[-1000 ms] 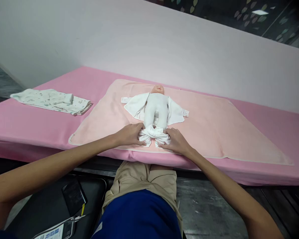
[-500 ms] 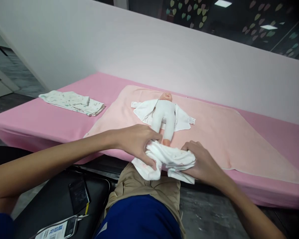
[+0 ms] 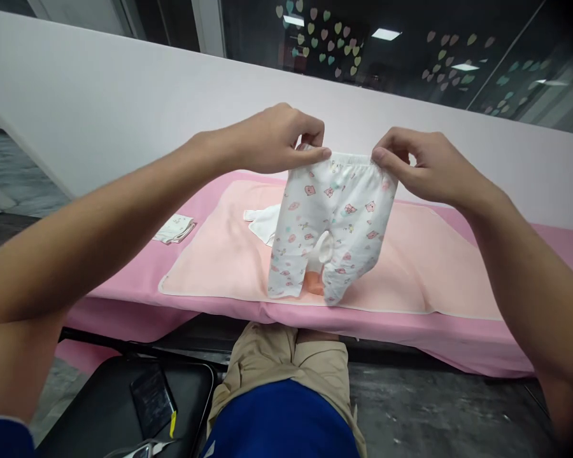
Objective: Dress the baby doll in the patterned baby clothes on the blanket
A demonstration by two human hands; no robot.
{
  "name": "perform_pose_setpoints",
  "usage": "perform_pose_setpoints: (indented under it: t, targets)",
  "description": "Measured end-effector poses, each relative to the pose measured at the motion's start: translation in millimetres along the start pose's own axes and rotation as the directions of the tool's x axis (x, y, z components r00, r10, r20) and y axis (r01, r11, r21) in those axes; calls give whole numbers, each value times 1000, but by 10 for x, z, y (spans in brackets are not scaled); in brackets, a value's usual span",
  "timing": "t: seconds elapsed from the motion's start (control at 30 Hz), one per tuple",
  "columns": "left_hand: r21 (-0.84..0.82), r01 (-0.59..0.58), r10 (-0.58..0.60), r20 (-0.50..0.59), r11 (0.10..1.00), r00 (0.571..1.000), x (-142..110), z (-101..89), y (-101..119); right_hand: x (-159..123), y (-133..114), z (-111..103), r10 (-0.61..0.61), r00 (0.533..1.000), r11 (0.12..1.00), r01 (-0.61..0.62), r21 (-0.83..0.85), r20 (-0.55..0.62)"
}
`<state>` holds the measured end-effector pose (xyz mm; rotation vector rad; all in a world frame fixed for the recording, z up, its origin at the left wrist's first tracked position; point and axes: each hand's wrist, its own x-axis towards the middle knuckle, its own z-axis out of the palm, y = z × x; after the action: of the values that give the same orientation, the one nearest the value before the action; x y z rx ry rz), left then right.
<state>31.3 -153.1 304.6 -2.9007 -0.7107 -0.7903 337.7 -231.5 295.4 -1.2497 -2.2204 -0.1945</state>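
Observation:
A pair of white baby pants (image 3: 337, 210) with small pink prints hangs unfolded from both hands. My left hand (image 3: 281, 140) pinches one end of the elastic waistband, and my right hand (image 3: 423, 159) pinches the other end. Behind the pants lies a baby doll, mostly hidden; an orange-toned part of the doll (image 3: 314, 284) shows between the pant legs. Part of a white baby shirt (image 3: 265, 222) sticks out to the left of the pants, spread on the peach blanket (image 3: 214, 254).
The blanket lies on a pink-covered bed (image 3: 119, 280) against a white wall (image 3: 138, 95). Folded printed clothing (image 3: 174, 228) rests at the left, partly behind my left arm. A black chair (image 3: 95, 401) stands at the lower left with a dark phone-like device (image 3: 153, 399) on it.
The bunched white cloth has been lifted and opened out into hanging pants. Both hands rose and moved forward, and the pants now cover most of the doll. The camera view has shifted.

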Motion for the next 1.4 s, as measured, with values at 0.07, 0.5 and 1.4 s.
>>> perform_pose_setpoints:
  t: [0.07,0.5,1.4]
  targets:
    - [63,7,-7,-8,998,1000,57,-71,1,-20,-2,-65,-29,998,998,25,-64,-63]
    - [247,17,-67,195,969,979,438,-182,144,-262,32,-426,-317,936,885,351,-306,156]
    - [-249,-60,105,174,967,979,478,-189,503,44,-436,-419,-210,977,977,211,-16,33]
